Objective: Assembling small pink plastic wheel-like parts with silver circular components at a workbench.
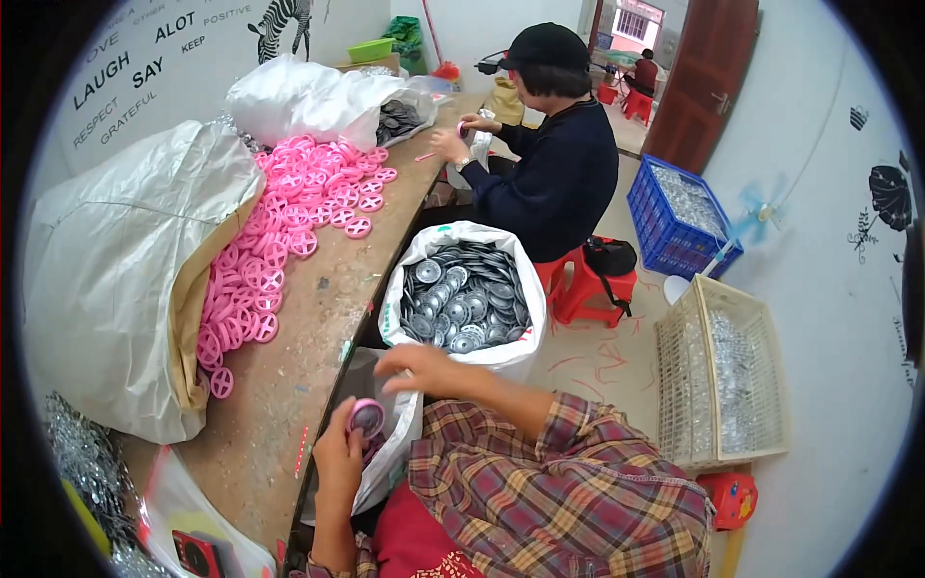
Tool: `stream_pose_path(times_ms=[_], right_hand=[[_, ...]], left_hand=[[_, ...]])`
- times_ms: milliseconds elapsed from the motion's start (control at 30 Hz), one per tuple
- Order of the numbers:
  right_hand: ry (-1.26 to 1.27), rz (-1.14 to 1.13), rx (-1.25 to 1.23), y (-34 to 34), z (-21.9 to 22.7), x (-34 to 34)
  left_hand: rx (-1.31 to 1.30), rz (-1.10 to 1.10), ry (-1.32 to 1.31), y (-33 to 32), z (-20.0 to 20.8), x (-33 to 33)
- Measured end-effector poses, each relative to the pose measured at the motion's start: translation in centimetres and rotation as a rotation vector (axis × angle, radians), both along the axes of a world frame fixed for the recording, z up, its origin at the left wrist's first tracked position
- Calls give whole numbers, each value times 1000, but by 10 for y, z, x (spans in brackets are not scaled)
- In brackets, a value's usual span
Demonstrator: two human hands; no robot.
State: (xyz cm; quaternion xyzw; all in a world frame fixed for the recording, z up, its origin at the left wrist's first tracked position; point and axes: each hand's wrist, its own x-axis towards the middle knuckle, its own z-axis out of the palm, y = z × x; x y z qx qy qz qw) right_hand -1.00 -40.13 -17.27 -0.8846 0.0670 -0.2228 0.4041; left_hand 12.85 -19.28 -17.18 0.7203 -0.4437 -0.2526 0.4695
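Observation:
My left hand (339, 455) grips a small pink-rimmed wheel (367, 417) with a dark grey centre, at the table's edge. My right hand (416, 370) is just beyond it, apart from the wheel, its fingers stretched out with nothing seen in them. Below both hands stands an open white bag (397, 453), its contents mostly hidden. Farther off, a white sack (528, 279) holds many grey discs (464, 299). Pink rings (252, 275) with crossed spokes spill in a heap over the table from a large white sack (125, 279).
A co-worker (549, 164) in dark clothes sits at the table's far side, hands on a small part. The wooden table (289, 356) runs along my left. A blue crate (679, 217), a cream crate (689, 385) and a red stool (595, 289) stand on the right.

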Motion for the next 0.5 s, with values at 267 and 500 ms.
stream_pose_path(times_ms=[267,500], right_hand=[[687,-482,-394,-82,-71,-70],[619,-338,-572,-95,-80,-66]], left_hand=[[245,-75,-381,19,-4,35],[107,477,-757,-13,-12,205]])
